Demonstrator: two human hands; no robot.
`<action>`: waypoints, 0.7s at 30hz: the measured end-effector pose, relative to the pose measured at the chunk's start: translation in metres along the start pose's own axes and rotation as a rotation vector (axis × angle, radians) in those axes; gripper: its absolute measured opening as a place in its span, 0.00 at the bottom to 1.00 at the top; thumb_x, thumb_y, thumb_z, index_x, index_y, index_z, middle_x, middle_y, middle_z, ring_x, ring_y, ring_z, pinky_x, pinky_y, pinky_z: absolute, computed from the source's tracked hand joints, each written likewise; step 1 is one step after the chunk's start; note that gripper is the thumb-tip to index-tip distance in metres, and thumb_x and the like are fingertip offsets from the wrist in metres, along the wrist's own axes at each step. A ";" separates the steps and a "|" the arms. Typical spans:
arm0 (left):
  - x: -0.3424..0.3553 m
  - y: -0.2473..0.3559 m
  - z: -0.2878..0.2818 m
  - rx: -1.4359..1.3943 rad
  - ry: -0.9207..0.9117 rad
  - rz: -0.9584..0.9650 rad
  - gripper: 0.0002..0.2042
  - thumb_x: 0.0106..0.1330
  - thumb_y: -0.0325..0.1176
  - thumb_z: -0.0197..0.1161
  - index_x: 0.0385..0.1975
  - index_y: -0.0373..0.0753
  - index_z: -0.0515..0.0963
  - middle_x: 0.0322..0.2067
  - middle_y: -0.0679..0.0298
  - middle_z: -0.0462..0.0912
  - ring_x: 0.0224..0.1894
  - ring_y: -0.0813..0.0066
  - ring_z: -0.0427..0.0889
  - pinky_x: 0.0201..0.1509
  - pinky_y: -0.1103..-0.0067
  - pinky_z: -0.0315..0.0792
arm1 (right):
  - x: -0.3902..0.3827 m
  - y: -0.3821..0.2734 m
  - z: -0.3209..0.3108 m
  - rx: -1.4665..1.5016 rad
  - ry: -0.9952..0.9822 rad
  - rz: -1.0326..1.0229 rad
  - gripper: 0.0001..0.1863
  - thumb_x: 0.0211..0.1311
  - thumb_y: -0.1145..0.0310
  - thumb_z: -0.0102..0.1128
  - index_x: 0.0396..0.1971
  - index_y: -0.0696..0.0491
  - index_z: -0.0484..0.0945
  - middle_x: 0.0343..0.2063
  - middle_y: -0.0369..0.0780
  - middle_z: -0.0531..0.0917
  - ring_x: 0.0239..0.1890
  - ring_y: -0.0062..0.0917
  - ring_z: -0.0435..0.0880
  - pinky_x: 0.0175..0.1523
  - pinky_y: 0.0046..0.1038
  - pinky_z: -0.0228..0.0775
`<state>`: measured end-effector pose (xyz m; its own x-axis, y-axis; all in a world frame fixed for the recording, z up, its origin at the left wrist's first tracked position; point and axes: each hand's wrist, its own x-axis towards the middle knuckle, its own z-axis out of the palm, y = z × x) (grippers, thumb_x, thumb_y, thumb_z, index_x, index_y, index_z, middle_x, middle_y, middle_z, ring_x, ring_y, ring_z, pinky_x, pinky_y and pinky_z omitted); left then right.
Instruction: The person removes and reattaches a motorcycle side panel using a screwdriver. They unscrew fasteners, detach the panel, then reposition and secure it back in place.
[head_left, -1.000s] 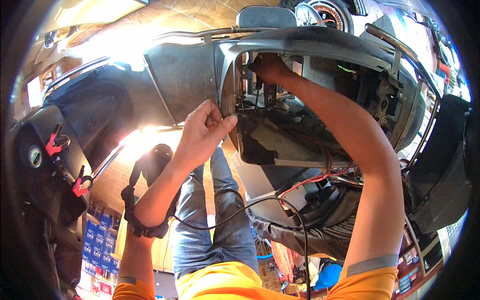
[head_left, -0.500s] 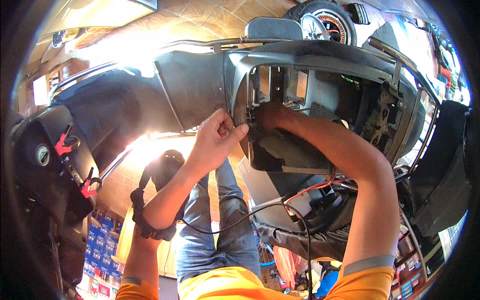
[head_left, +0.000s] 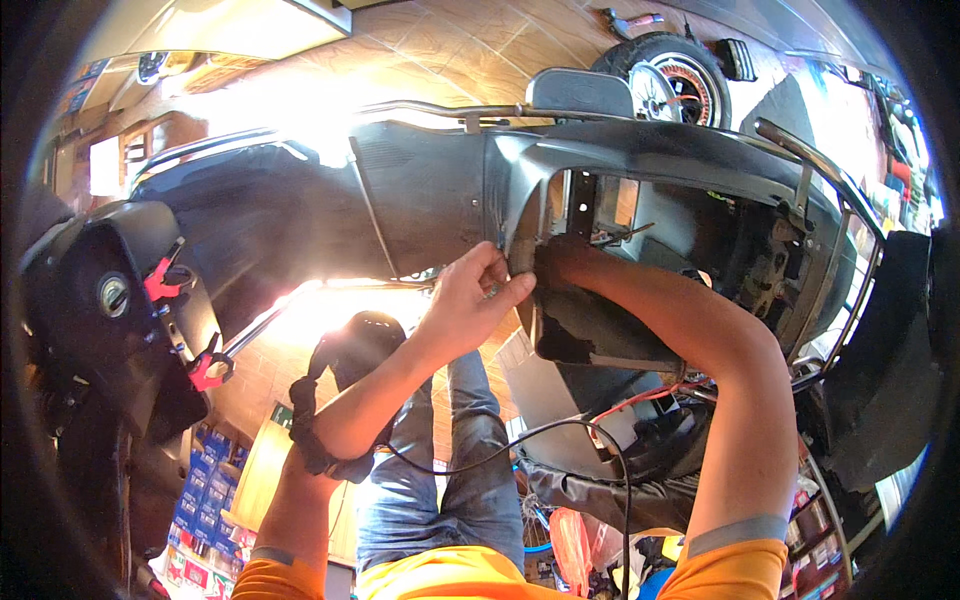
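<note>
My left hand [head_left: 478, 299] is raised to the near left rim of an open compartment [head_left: 596, 335] in the black vehicle body [head_left: 415, 200]. Its thumb and fingers are pinched at the edge; what lies between them is too small to make out. My right hand [head_left: 565, 258] reaches inside the compartment beside that rim, its fingers lost in shadow. Behind it stand an upright metal bracket [head_left: 582, 205] and a thin rod [head_left: 625, 234]. Red wires [head_left: 648, 396] and a black cable [head_left: 520, 440] hang below. A black strapped object [head_left: 355, 345] is on my left forearm.
At the left, two red clamps [head_left: 160, 280] sit on a black panel with a key switch [head_left: 114, 296]. A metal rail [head_left: 400, 110] runs along the body. A wheel [head_left: 668, 95] lies on the tiled floor [head_left: 450, 50] beyond. Shelved blue boxes [head_left: 200, 490] show at lower left.
My right hand has dropped deeper into the compartment from its top, where it held a dark-handled tool. The view has shifted, so the body appears lower and right; my left hand stays at the rim.
</note>
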<state>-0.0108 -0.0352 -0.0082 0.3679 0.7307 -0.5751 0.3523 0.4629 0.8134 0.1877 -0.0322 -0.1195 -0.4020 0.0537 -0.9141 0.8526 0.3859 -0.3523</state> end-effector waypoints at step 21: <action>0.001 -0.006 0.002 -0.042 0.017 0.052 0.20 0.64 0.43 0.74 0.27 0.37 0.69 0.20 0.70 0.64 0.26 0.82 0.61 0.28 0.77 0.60 | 0.057 0.029 0.070 0.326 0.348 -0.250 0.21 0.66 0.54 0.58 0.49 0.54 0.84 0.47 0.50 0.88 0.50 0.45 0.88 0.54 0.46 0.79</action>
<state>-0.0105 -0.0379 -0.0137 0.3696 0.7627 -0.5307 0.2968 0.4444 0.8453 0.2130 -0.0823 -0.1961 -0.6458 0.3206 -0.6930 0.7538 0.1230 -0.6455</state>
